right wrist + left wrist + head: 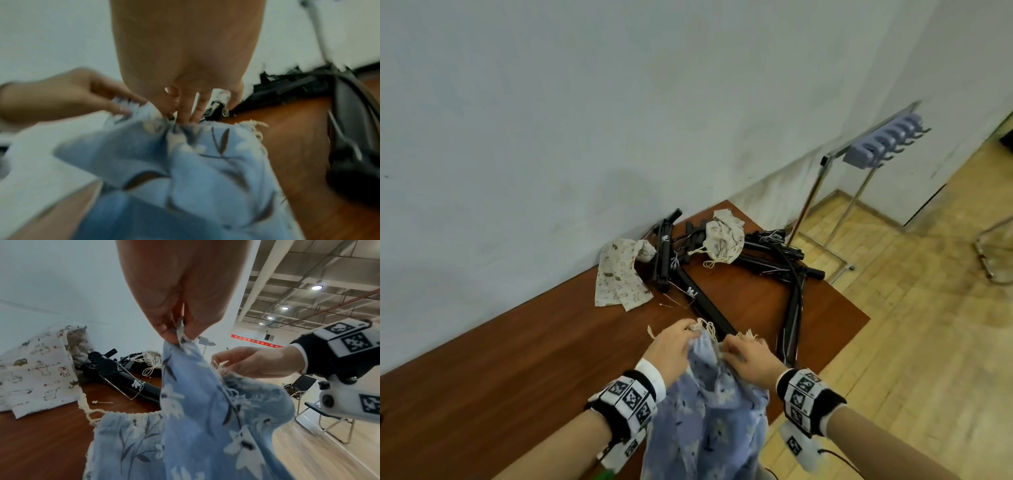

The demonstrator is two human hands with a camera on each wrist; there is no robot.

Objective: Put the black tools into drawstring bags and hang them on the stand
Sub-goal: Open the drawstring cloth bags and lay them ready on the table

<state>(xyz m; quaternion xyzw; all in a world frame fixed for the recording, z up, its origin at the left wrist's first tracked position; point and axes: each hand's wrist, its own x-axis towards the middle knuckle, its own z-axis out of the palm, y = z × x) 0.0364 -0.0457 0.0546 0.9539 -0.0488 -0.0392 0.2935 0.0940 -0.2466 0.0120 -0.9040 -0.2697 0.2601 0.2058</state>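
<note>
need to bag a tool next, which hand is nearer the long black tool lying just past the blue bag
Right. The right hand holds the blue bag rim beside the tool's near end; the left hand is farther left.

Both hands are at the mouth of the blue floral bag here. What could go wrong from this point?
1. The left hand only pinches a thin edge of the blue floral drawstring bag; the cloth may slip as the mouth is opened.
2. The right hand sits by frayed cream cord ends, which might snag.
3. The tangled black tools with loose hoses on the brown wooden table may drag neighbours along when one is lifted.
</note>
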